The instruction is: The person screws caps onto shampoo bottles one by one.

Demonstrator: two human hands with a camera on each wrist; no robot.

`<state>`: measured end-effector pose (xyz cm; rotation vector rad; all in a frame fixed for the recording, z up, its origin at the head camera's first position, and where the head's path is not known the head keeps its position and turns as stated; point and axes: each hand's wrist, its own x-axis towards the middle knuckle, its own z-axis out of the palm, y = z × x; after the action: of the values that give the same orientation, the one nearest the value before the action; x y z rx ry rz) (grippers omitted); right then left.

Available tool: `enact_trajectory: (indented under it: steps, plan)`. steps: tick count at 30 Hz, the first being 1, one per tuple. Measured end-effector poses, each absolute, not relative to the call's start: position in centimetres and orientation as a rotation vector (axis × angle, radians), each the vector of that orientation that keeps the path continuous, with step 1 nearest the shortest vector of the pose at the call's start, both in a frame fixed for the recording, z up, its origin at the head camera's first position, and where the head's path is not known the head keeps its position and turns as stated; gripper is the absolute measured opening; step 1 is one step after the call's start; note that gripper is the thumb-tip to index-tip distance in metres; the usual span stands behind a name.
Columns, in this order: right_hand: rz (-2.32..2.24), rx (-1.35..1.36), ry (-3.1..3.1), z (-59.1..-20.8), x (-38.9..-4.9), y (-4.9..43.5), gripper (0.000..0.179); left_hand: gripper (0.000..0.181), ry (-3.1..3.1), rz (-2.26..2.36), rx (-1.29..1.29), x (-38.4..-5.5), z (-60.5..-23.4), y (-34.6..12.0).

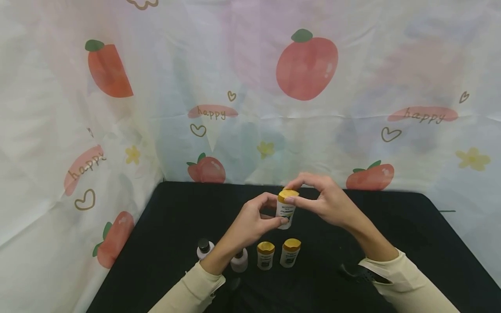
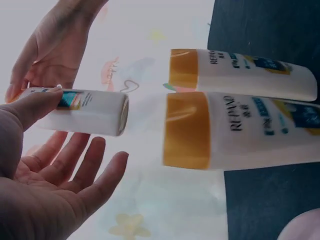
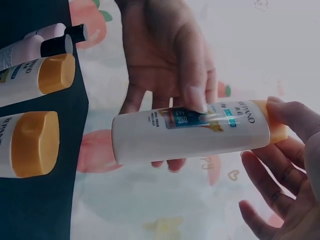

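Note:
Above the black table, a white shampoo bottle with a yellow cap is held upright between both hands. My left hand grips the bottle's body, thumb across the printed label in the right wrist view. My right hand pinches the yellow cap from above with thumb and fingers. Two like bottles stand below on the table, one white bottle to the left and another white bottle beside it. In the left wrist view the held bottle shows its base, while its cap is mostly hidden.
Left of the white bottles, a pale pink bottle and a black-capped bottle are partly covered by my left forearm. The black table meets a printed fabric curtain at the back and along the left.

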<state>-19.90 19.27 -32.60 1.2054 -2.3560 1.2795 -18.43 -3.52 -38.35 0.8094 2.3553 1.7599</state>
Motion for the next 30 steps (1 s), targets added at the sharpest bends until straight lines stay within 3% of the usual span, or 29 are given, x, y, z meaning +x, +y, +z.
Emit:
enact_trajectory:
  steps: [30]
  plan:
    - [1.22, 1.103, -2.477, -34.4, -20.2, 23.4, 0.034, 0.021, 2.527, 1.672, 1.046, -19.6, -37.2, -0.1]
